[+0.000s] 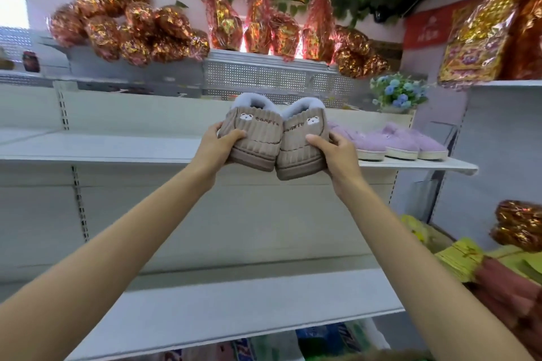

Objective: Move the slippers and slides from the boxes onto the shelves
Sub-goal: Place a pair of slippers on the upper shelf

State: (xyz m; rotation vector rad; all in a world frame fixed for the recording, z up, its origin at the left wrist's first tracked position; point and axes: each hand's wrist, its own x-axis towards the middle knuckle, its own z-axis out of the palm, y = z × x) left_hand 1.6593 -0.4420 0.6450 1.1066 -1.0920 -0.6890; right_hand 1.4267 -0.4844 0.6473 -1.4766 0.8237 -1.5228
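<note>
Two tan ribbed slippers with grey fleece lining and a small bear face are held side by side, toes toward me, just in front of the upper white shelf (117,149). My left hand (218,145) grips the left slipper (255,138) at its outer side. My right hand (337,152) grips the right slipper (302,149), thumb on top. Several lilac fleece slippers (390,141) stand in a row on the same shelf, just right of my right hand. No box is in view.
A lower white shelf (234,308) runs below my arms. Shiny red-gold foil packs (132,32) fill the top shelf, with blue artificial flowers (399,94) at the right. Yellow paper stacks (460,258) and more foil packs sit on the right-hand unit.
</note>
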